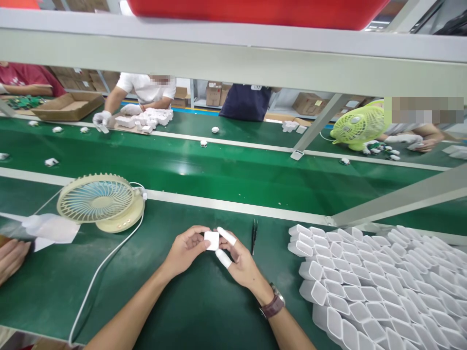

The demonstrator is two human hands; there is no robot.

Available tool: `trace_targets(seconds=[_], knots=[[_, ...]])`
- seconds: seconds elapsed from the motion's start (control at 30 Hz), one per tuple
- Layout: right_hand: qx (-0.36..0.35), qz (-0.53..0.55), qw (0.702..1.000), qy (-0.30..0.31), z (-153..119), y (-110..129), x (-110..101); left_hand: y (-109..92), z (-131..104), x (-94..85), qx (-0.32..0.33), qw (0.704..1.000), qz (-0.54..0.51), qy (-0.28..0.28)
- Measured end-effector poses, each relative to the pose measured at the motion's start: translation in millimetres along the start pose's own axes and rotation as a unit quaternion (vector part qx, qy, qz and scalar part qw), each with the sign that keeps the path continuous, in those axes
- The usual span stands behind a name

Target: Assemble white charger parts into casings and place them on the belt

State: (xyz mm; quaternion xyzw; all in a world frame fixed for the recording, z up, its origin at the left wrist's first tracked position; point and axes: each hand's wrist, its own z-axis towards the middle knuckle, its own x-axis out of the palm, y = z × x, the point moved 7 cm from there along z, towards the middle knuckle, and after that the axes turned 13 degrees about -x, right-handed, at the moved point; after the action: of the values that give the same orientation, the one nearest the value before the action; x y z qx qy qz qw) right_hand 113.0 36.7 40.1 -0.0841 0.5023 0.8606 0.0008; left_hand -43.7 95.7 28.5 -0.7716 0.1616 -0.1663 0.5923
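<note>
Above the green worktop (pixel 171 301), a small white square plastic casing with rounded corners (pixel 212 241) is held in front of me. My left hand (pixel 187 249) is closed on its left side, thumb across the front face. At the right side, my right hand (pixel 239 262) has its thumb and index finger at the casing's upper and lower corners. White finger cots cover both those fingertips. The casing's back and the fingers behind it are partly hidden. Black tweezers (pixel 254 236) lie just right of my right hand.
Many white open housings (pixel 368 291) stand packed at the right. A cream fan (pixel 102 199) with a white cable is at the left, near another person's hand (pixel 12 260). Beyond runs a green conveyor belt (pixel 219 175) carrying small white parts. Co-workers sit across; a shelf beam (pixel 233 58) crosses above.
</note>
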Motion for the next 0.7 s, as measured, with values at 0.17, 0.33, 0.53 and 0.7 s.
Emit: trace_targets(seconds=[0.17, 0.33, 0.53, 0.7], knots=[[0.054, 0.012, 0.998, -0.034, -5, -12, -2, 5, 1, 5.3, -0.055, 0.993, -0.099, 0.043], [0.105, 0.028, 0.992, -0.059, -7, -19, -4, 7, 1, 9.1, -0.093, 0.984, -0.146, 0.038], [0.157, 0.077, 0.979, -0.103, -9, -24, -1, 6, 1, 11.6, -0.124, 0.977, -0.172, 0.031], [0.165, 0.069, 0.977, -0.119, -8, -21, -3, 6, 0, 12.7, -0.139, 0.972, -0.19, 0.027]])
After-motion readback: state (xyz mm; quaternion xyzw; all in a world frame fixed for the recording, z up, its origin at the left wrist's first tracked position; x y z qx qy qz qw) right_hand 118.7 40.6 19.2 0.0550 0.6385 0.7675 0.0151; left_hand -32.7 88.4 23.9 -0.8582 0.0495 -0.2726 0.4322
